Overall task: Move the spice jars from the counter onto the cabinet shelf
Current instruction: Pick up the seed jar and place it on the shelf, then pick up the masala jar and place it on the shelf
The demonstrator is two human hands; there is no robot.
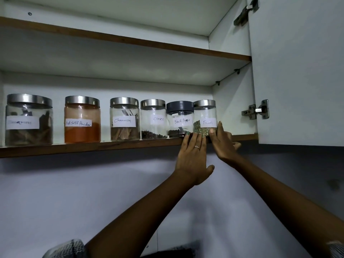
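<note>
Silver lids (204, 103) and white labels (208, 123) on clear jars above the left hand (192, 159); one dark grey lid (180, 106). Orange-red powder (81, 132) far leftward. Green nail polish (188, 133). Brown shelf edge (93, 148), white cabinet (297, 71).

Six lidded clear glass spice jars (124, 119) stand in a row on the brown-edged wooden cabinet shelf (74, 148). Both hands (192, 157) reach from five o'clock, touching the rightmost fennel jar (204, 116).
</note>
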